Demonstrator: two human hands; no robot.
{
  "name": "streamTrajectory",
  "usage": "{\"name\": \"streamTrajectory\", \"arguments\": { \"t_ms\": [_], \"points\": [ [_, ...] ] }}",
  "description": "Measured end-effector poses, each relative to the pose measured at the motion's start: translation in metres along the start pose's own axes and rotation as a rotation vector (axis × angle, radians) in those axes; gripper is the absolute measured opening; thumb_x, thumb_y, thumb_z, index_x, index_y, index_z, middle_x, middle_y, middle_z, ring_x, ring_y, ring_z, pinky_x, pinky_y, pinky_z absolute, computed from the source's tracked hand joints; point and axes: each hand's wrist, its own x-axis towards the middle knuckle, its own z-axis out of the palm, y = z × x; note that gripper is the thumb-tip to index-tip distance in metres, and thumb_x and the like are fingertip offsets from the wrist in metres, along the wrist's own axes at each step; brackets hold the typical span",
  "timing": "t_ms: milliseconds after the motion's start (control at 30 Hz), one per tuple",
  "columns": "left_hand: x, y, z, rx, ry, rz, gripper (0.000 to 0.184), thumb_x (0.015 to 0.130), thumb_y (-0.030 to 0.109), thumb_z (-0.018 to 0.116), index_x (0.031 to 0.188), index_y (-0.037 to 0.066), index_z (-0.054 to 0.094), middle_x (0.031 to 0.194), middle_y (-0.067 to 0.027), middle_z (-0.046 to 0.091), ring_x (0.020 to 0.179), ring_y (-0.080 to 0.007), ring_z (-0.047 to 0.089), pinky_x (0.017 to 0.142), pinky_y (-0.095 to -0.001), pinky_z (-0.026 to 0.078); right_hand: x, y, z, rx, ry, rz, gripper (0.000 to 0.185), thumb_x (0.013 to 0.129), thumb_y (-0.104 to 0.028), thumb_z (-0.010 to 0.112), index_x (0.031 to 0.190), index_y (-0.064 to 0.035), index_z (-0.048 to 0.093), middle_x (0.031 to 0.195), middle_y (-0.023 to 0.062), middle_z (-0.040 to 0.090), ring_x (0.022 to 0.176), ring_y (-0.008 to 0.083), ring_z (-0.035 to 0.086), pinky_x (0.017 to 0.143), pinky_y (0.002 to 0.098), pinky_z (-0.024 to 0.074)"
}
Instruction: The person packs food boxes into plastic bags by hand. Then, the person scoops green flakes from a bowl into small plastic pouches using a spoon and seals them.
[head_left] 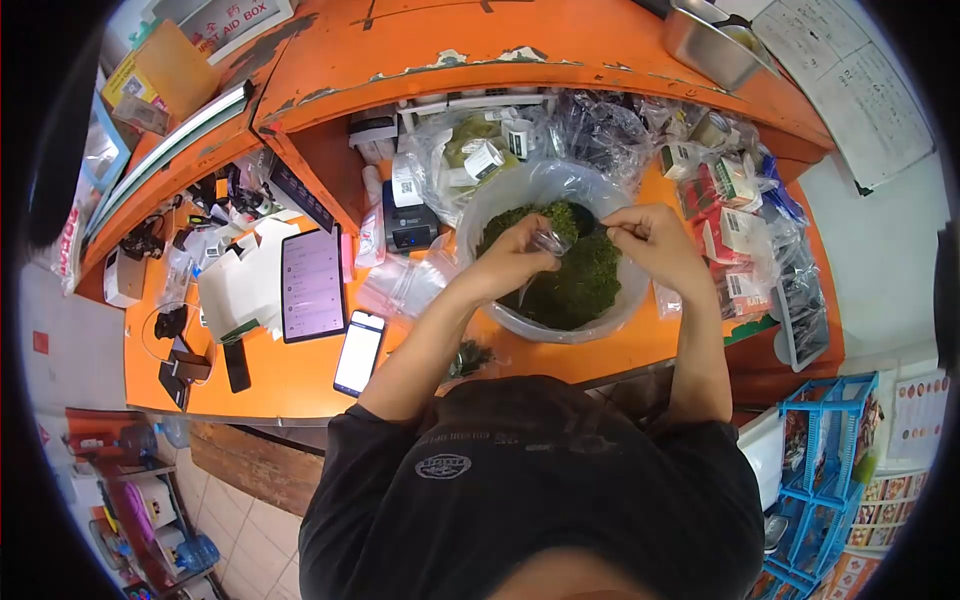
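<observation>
A large translucent tub (486,318) stands in front of me, filled with finely chopped green leaves (585,285). Over its left half, my left hand (515,258) is closed on a small clear plastic bag (550,241), held just above the greens. At the tub's right rim, my right hand (655,245) has thumb and fingertips pinched together. A dark, rounded object (583,218), perhaps a spoon or scoop, lies close to those fingertips among the greens. Whether the right fingers hold its handle or something else is too small to make out.
Left of the tub are flat clear bags (405,285), a label printer (408,228), a tablet (312,285) and a lit phone (359,352). Packaged goods (735,235) line the right side. An orange shelf (540,50) overhangs the back. Blue racks (820,480) stand at lower right.
</observation>
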Motion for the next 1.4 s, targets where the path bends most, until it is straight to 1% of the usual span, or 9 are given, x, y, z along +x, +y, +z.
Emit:
{"name": "streamTrajectory", "arguments": {
  "t_ms": [167, 233, 533, 700, 967, 1167, 1267, 1300, 1400],
  "points": [
    [-0.003, 0.011, 0.007, -0.091, 0.039, 0.023, 0.045, 0.078, 0.004, 0.061, 0.119, 0.001, 0.046, 0.098, -0.0043, 0.056, 0.087, -0.0106, 0.055, 0.076, -0.0229, 0.045, -0.015, -0.025, 0.032, -0.359, 0.291, -0.120, 0.012, 0.077, -0.006, 0.063, 0.087, -0.0016, 0.068, 0.083, 0.0153, 0.064, 0.081, 0.0353, 0.062, 0.072, 0.0412, 0.0491],
    [-0.001, 0.006, 0.005, -0.094, 0.028, 0.032, 0.050, 0.079, 0.001, 0.059, 0.126, 0.001, 0.043, 0.104, -0.0050, 0.054, 0.093, -0.0134, 0.055, 0.084, -0.0259, 0.046, -0.020, -0.031, 0.047, -0.488, 0.354, -0.165, 0.010, 0.076, -0.006, 0.063, 0.085, -0.0019, 0.067, 0.081, 0.0147, 0.062, 0.079, 0.0349, 0.061, 0.070, 0.0423, 0.0482],
    [-0.001, 0.000, 0.004, -0.072, 0.117, 0.179, 0.051, 0.075, 0.003, 0.063, 0.121, 0.000, 0.041, 0.107, -0.0076, 0.051, 0.091, -0.0132, 0.053, 0.078, -0.0250, 0.044, -0.025, -0.033, 0.055, -0.379, 0.406, -0.160, 0.011, 0.077, -0.003, 0.062, 0.086, 0.0000, 0.067, 0.080, 0.0156, 0.060, 0.080, 0.0349, 0.059, 0.070, 0.0427, 0.0472],
    [-0.016, 0.017, 0.006, 0.277, 0.234, 0.191, 0.052, 0.076, 0.003, 0.064, 0.121, -0.002, 0.038, 0.113, -0.0124, 0.048, 0.102, -0.0179, 0.050, 0.085, -0.0283, 0.042, -0.031, -0.013, 0.039, -0.542, 0.288, 0.028, 0.014, 0.078, -0.003, 0.061, 0.089, -0.0008, 0.068, 0.084, 0.0161, 0.062, 0.083, 0.0351, 0.060, 0.072, 0.0413, 0.0477],
    [-0.018, 0.013, 0.033, 0.670, 0.338, 0.452, 0.067, 0.078, 0.008, 0.068, 0.131, -0.002, 0.030, 0.121, -0.0219, 0.040, 0.111, -0.0333, 0.047, 0.097, -0.0408, 0.038, -0.013, -0.023, 0.065, -0.078, 0.237, -0.276, 0.010, 0.079, -0.003, 0.061, 0.087, 0.0003, 0.065, 0.081, 0.0129, 0.060, 0.078, 0.0320, 0.059, 0.069, 0.0377, 0.0469],
    [-0.032, 0.039, 0.019, 1.051, 0.392, 0.541, 0.058, 0.077, 0.009, 0.071, 0.130, 0.002, 0.049, 0.125, -0.0235, 0.042, 0.117, -0.0366, 0.045, 0.099, -0.0387, 0.039, -0.007, -0.017, 0.062, -0.132, 0.274, -0.363, 0.008, 0.079, 0.000, 0.061, 0.086, 0.0006, 0.064, 0.080, 0.0130, 0.060, 0.075, 0.0305, 0.059, 0.067, 0.0362, 0.0465],
    [-0.026, 0.033, 0.004, 0.545, 0.402, 0.469, 0.044, 0.081, 0.006, 0.069, 0.123, 0.002, 0.057, 0.123, -0.0215, 0.051, 0.114, -0.0286, 0.051, 0.096, -0.0351, 0.041, -0.008, -0.015, 0.058, -0.062, 0.248, -0.359, 0.009, 0.080, -0.001, 0.062, 0.089, 0.0009, 0.064, 0.081, 0.0115, 0.062, 0.074, 0.0259, 0.061, 0.067, 0.0333, 0.0470],
    [-0.020, 0.020, 0.002, 0.130, 0.353, 0.362, 0.032, 0.084, 0.005, 0.067, 0.115, 0.000, 0.060, 0.110, -0.0146, 0.063, 0.100, -0.0170, 0.059, 0.088, -0.0296, 0.046, -0.008, -0.015, 0.057, -0.028, 0.232, -0.348, 0.009, 0.081, -0.001, 0.062, 0.090, 0.0011, 0.064, 0.081, 0.0108, 0.063, 0.074, 0.0238, 0.062, 0.067, 0.0321, 0.0472],
    [-0.015, 0.009, -0.003, -0.154, 0.275, 0.387, 0.021, 0.086, 0.004, 0.067, 0.106, -0.001, 0.062, 0.094, -0.0063, 0.068, 0.083, -0.0090, 0.062, 0.075, -0.0224, 0.049, -0.004, -0.013, 0.066, 0.167, 0.326, -0.335, 0.011, 0.082, -0.002, 0.063, 0.092, 0.0014, 0.064, 0.082, 0.0088, 0.065, 0.074, 0.0162, 0.062, 0.067, 0.0285, 0.0476]
  ]
}}
